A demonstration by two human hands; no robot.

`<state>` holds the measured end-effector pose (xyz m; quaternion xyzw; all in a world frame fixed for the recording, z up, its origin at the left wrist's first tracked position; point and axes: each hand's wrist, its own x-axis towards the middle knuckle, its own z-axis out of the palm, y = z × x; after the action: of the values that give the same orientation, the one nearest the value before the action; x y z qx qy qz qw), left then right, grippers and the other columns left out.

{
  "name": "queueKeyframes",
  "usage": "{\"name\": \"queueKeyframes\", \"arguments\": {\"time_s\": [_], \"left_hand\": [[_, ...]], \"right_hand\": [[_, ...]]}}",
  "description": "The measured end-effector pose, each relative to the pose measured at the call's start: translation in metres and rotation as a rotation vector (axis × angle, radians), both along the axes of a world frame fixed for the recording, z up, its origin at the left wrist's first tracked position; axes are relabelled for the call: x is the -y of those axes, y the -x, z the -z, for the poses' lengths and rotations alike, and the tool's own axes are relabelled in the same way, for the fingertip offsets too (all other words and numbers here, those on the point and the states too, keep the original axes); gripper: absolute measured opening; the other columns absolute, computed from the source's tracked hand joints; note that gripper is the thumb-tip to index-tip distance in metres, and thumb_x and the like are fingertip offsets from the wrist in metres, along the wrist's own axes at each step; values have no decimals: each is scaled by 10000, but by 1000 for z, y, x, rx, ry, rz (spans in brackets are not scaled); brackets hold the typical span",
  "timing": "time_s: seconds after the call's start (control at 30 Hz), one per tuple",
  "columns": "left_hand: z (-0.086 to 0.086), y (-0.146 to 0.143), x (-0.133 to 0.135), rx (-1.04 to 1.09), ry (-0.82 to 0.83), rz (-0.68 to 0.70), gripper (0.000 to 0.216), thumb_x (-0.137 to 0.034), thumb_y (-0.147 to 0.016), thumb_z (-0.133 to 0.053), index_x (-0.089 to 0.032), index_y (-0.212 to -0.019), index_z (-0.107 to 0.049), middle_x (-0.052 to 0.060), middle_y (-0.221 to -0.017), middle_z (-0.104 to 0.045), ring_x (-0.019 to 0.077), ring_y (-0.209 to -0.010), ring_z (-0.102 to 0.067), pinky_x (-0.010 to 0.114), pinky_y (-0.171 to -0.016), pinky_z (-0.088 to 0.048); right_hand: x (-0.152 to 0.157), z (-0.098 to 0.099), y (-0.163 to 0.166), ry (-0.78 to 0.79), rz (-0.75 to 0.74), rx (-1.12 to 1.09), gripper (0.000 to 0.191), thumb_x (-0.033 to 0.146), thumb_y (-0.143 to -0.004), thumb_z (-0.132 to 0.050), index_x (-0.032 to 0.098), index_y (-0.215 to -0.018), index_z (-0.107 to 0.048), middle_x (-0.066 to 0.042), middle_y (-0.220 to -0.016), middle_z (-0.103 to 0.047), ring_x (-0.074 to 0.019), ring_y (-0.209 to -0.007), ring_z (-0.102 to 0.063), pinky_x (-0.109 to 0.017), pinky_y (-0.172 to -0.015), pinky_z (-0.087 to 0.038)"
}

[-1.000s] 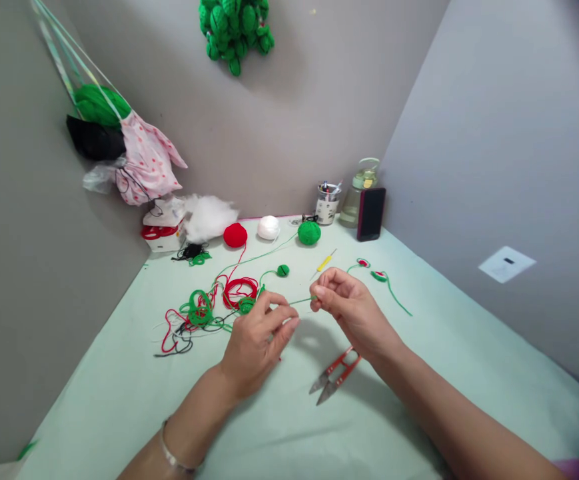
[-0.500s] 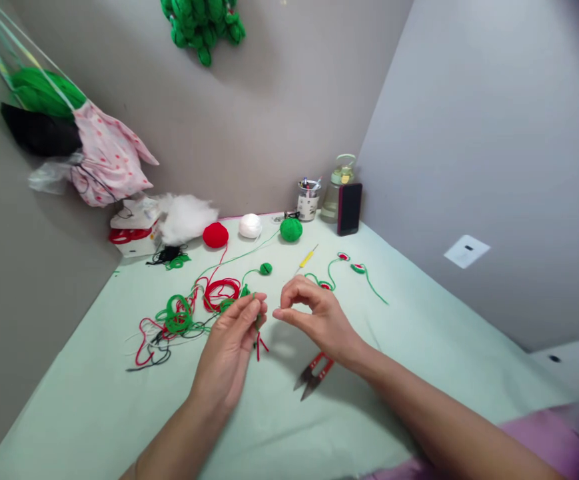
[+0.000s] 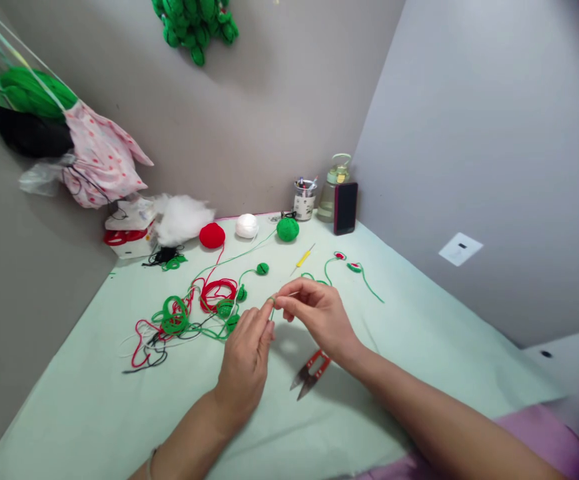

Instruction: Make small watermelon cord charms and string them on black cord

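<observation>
In the head view my left hand (image 3: 246,360) is turned back-up, with its index finger stretched forward and the others curled. A bit of green yarn (image 3: 272,311) runs at that fingertip. My right hand (image 3: 323,320) pinches the yarn there between thumb and index finger, almost touching the left fingertip. Most of what lies under the left fingers is hidden. Below the right hand, red-handled thread snips (image 3: 311,375) lie with their blades apart. Small green crocheted balls (image 3: 262,269) on strands rest just beyond the left hand, near a red yarn coil (image 3: 219,295).
Tangled green yarn (image 3: 174,315) lies at left. Balls of red yarn (image 3: 212,235), white yarn (image 3: 246,226) and green yarn (image 3: 288,229) line the back. A yellow-handled crochet hook (image 3: 303,257), pen cup (image 3: 304,200), bottle (image 3: 328,201) and phone (image 3: 346,209) stand or lie farther right.
My left hand has rolled over to show its back and moved right. My hands have come together at the fingertips. The red strands that hung below the left hand are now out of sight.
</observation>
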<state>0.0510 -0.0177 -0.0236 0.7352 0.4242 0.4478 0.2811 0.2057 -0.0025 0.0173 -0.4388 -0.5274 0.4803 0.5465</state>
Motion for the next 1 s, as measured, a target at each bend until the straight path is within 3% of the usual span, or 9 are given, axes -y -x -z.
{"name": "queueKeyframes", "arguments": {"time_s": [0.1, 0.23, 0.53, 0.8, 1.0], "left_hand": [[1, 3, -1, -50, -69, -25, 367, -236, -1000, -406, -218, -1310, -600, 79, -887, -633, 239, -848, -576, 355, -785, -459], [3, 6, -2, -124, -155, -31, 397, -213, -1011, -382, -208, -1374, -540, 89, -909, -647, 238, -872, -583, 348, -769, -464], [10, 6, -6, -188, -390, -63, 438, -134, -1002, -418, -206, -1433, -453, 71, -933, -638, 200, -804, -547, 322, -719, -481], [6, 6, -7, -217, -431, -71, 429, -110, -999, -418, -173, -1422, -461, 48, -849, -601, 185, -770, -522, 300, -706, -474], [6, 5, -7, -230, -486, -82, 442, -110, -997, -417, -170, -1433, -453, 38, -822, -580, 183, -751, -509, 295, -695, -469]], "right_hand": [[3, 3, 1, -114, 15, 189, 103, 285, -833, -703, 192, -788, -695, -5, -743, -670, -123, -651, -574, -250, -631, -480], [4, 1, 1, -86, -67, 300, 128, 275, -885, -624, 188, -817, -688, 20, -644, -592, -110, -595, -508, -229, -577, -422], [4, -3, -2, -57, -75, 323, 191, 296, -902, -587, 163, -797, -675, 31, -611, -515, -94, -561, -427, -208, -525, -348], [7, -3, -3, -92, -56, 373, 194, 281, -915, -569, 164, -787, -656, 35, -608, -505, -89, -557, -413, -207, -520, -331], [7, -5, -2, -40, -112, 293, 214, 290, -922, -567, 161, -763, -628, 51, -569, -474, -81, -533, -393, -210, -515, -318]]}}
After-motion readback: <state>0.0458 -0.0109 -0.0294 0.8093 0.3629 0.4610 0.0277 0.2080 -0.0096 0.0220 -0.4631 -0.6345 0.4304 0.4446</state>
